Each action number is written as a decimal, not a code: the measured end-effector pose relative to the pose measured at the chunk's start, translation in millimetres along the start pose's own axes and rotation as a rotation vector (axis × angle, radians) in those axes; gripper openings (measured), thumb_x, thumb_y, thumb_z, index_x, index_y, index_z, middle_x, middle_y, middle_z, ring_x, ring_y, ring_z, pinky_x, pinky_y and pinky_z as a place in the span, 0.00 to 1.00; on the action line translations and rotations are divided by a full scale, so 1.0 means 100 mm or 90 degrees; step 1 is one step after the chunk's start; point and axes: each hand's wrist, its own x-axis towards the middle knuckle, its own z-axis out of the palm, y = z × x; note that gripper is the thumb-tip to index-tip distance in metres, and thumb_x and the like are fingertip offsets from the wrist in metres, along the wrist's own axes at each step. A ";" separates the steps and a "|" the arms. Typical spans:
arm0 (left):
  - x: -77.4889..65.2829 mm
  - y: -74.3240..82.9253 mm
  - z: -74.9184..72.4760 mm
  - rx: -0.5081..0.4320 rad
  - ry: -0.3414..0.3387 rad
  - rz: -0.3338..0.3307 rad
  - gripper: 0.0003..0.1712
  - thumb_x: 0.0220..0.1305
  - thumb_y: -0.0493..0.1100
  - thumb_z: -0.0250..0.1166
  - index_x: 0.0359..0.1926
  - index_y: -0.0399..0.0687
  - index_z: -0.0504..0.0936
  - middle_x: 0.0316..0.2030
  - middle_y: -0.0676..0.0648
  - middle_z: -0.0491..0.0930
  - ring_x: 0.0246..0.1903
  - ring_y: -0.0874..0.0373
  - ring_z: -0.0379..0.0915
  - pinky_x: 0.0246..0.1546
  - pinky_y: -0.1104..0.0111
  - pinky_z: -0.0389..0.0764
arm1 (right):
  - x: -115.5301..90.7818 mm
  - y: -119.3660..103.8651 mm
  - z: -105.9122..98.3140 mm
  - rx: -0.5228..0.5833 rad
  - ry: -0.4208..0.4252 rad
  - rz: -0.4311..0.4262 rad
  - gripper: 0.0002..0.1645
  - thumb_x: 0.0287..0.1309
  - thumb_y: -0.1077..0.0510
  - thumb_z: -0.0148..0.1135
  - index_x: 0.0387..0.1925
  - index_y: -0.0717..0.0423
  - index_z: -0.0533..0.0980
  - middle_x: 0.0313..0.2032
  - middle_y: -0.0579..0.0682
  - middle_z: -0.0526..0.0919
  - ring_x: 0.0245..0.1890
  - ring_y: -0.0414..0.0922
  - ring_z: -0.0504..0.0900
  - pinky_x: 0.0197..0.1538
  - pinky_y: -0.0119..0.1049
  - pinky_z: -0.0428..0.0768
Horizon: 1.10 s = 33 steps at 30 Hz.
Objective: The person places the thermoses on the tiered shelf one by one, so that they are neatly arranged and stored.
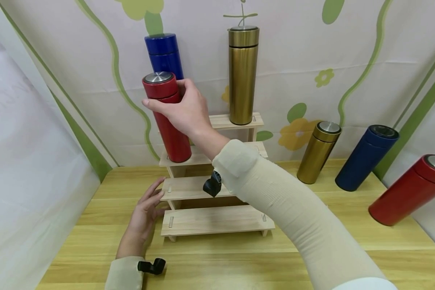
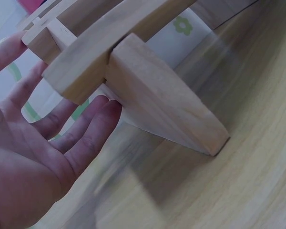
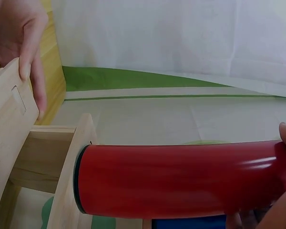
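My right hand (image 1: 190, 106) grips a red thermos (image 1: 175, 139) with a steel-topped lid, thumb and fingers round its upper part. The thermos's base is at the left end of the second-highest step of a wooden stepped stand (image 1: 217, 219); I cannot tell whether its full weight rests there. In the right wrist view the red thermos (image 3: 176, 180) lies across the picture, its base by the plank. My left hand (image 1: 145, 215) touches the stand's left side with extended fingers. The left wrist view shows the fingertips (image 2: 113, 107) by the plank ends and a leg.
On the top step stand a blue thermos (image 1: 164, 56), partly hidden behind the red one, and a tall gold thermos (image 1: 243, 84). To the right on the table (image 1: 210, 262) are a shorter gold thermos (image 1: 317, 155), a dark blue one (image 1: 364, 159) and another red one (image 1: 409, 191).
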 end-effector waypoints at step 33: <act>0.00 -0.02 0.01 -0.011 0.008 0.002 0.32 0.82 0.46 0.54 0.83 0.54 0.63 0.60 0.56 0.78 0.60 0.59 0.77 0.55 0.57 0.84 | -0.11 0.18 -0.17 0.057 -0.008 -0.007 0.39 0.58 0.43 0.81 0.65 0.47 0.73 0.58 0.44 0.82 0.56 0.40 0.81 0.60 0.41 0.83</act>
